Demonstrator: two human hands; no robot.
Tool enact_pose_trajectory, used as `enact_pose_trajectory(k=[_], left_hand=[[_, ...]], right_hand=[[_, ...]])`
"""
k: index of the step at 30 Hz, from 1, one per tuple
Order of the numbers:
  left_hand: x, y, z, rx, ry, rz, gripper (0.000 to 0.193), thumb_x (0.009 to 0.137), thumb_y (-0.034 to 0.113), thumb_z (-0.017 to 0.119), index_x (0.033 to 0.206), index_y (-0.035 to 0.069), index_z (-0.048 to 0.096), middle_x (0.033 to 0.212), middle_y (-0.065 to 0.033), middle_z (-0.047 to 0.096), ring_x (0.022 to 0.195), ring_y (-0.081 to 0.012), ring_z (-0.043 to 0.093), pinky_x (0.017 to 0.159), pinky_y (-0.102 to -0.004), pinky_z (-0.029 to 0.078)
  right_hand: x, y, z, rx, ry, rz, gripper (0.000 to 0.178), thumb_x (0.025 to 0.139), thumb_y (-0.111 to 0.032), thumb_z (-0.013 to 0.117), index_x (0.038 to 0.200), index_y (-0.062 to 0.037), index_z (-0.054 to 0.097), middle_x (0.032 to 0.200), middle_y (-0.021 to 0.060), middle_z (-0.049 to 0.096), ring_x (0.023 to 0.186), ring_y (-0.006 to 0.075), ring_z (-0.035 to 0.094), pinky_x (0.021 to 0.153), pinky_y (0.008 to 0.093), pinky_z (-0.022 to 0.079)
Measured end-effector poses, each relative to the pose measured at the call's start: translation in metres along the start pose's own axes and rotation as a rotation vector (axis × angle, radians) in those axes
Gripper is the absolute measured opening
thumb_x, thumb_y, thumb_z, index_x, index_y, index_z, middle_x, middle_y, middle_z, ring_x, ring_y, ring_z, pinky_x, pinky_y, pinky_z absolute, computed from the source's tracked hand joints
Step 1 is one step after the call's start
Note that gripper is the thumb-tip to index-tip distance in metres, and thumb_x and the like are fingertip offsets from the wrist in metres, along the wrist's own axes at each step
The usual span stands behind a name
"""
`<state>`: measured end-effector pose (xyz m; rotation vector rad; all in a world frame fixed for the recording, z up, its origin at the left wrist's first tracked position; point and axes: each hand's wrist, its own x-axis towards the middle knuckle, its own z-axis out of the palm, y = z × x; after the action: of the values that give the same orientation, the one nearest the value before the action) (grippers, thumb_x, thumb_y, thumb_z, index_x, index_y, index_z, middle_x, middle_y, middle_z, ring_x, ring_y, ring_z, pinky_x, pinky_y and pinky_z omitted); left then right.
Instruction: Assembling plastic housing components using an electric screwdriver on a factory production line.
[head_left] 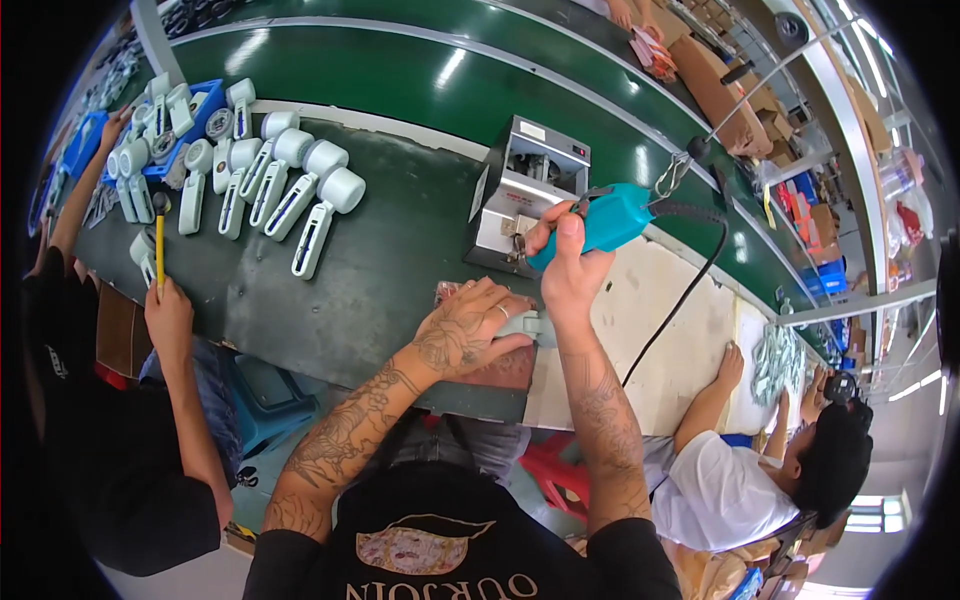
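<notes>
My right hand (574, 268) is wrapped round a teal electric screwdriver (617, 218), its thumb along the top. A black cable runs from the tool, and a coiled wire hangs above it. Below the tool, my left hand (462, 330) presses down on a pale grey-green plastic part (522, 325), fingers curled over it. Much of that part is hidden under the fingers. It rests on a reddish pad (505, 372) near the table's front edge. The screwdriver's tip is hidden by my right hand, so contact with the part cannot be made out.
A grey metal machine (522, 190) stands just beyond my hands. Several white handheld devices with round heads (315, 225) lie at the left, beside a blue bin (205, 105). One co-worker's hand (170, 318) grips a yellow-handled hammer; another person (735, 485) sits at the right.
</notes>
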<state>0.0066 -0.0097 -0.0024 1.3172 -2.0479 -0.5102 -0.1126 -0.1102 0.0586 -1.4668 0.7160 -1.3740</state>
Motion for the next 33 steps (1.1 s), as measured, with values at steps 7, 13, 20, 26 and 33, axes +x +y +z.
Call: enact_pose_trajectory(k=[7, 13, 20, 26, 33], left_hand=[[0.002, 0.003, 0.002, 0.029, 0.007, -0.001, 0.051, 0.094, 0.046, 0.061, 0.131, 0.011, 0.061, 0.118, -0.0127, 0.062, 0.119, -0.0349, 0.055, 0.107, -0.0468, 0.042], [0.001, 0.001, 0.002, 0.003, 0.002, -0.009, 0.051, 0.093, 0.045, 0.063, 0.132, 0.011, 0.060, 0.117, -0.0118, 0.062, 0.118, -0.0340, 0.055, 0.107, -0.0465, 0.042], [0.003, 0.005, 0.000, 0.028, -0.003, 0.018, 0.050, 0.094, 0.044, 0.062, 0.130, 0.011, 0.061, 0.113, -0.0095, 0.062, 0.111, -0.0293, 0.056, 0.101, -0.0451, 0.043], [0.005, 0.007, 0.000, 0.139, 0.020, 0.054, 0.049, 0.095, 0.043, 0.060, 0.129, 0.009, 0.060, 0.113, -0.0085, 0.062, 0.110, -0.0272, 0.055, 0.100, -0.0429, 0.043], [0.002, 0.003, 0.000, 0.121, 0.031, 0.050, 0.048, 0.095, 0.043, 0.060, 0.129, 0.009, 0.060, 0.114, -0.0086, 0.062, 0.112, -0.0279, 0.054, 0.101, -0.0436, 0.042]], right_hand=[[-0.037, -0.024, -0.032, 0.074, 0.101, 0.044, 0.036, 0.098, -0.031, 0.067, 0.105, 0.0037, 0.060, 0.073, 0.0054, 0.059, 0.063, 0.0149, 0.058, 0.057, 0.0277, 0.046], [-0.044, -0.024, -0.033, 0.086, 0.079, 0.059, 0.036, 0.098, -0.030, 0.067, 0.106, 0.0042, 0.059, 0.074, 0.0058, 0.059, 0.064, 0.0150, 0.058, 0.058, 0.0281, 0.046], [-0.049, -0.006, -0.038, 0.072, 0.074, 0.043, 0.033, 0.099, -0.029, 0.066, 0.098, 0.0024, 0.056, 0.073, 0.0058, 0.058, 0.064, 0.0154, 0.057, 0.058, 0.0289, 0.047], [-0.049, -0.005, -0.035, -0.028, 0.054, 0.023, 0.041, 0.102, -0.039, 0.060, 0.091, -0.0009, 0.050, 0.069, 0.0078, 0.053, 0.060, 0.0180, 0.052, 0.058, 0.0329, 0.046], [-0.043, -0.015, -0.032, -0.002, 0.058, 0.095, 0.035, 0.100, -0.033, 0.064, 0.099, 0.0015, 0.057, 0.071, 0.0056, 0.058, 0.063, 0.0146, 0.058, 0.058, 0.0282, 0.046]])
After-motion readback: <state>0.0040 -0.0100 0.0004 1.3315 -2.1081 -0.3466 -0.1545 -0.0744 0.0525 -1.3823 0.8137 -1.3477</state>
